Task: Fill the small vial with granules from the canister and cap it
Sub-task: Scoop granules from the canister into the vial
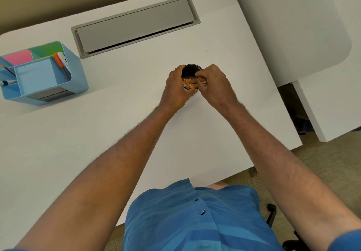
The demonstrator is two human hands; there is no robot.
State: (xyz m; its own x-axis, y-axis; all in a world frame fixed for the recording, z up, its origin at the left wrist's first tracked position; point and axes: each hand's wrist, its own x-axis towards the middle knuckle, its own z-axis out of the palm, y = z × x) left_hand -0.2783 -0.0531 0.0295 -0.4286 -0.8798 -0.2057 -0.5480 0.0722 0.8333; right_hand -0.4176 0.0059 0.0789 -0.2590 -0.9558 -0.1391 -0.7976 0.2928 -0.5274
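Clearly mid-fill: left hand (175, 90) wrapped around the dark round open canister (191, 77) of tan granules (188, 82), mid-table toward the far edge of the white table (117, 125). Right hand (214, 84) pinched over its mouth, probably on the small vial, mostly hidden. Next, likely lifting out level, then capping

A white desk (117, 133) fills most of the frame. In its upper middle sits a long grey cable hatch (135, 26), set flush and shut. At the left edge stands a light-blue organiser (45, 74), holding pink sticky notes (18, 57), green sticky notes (46, 50) and an orange pen (61, 65). A second white desk (312, 26) lies at the upper right. Beige carpet (322, 164) shows at lower right.
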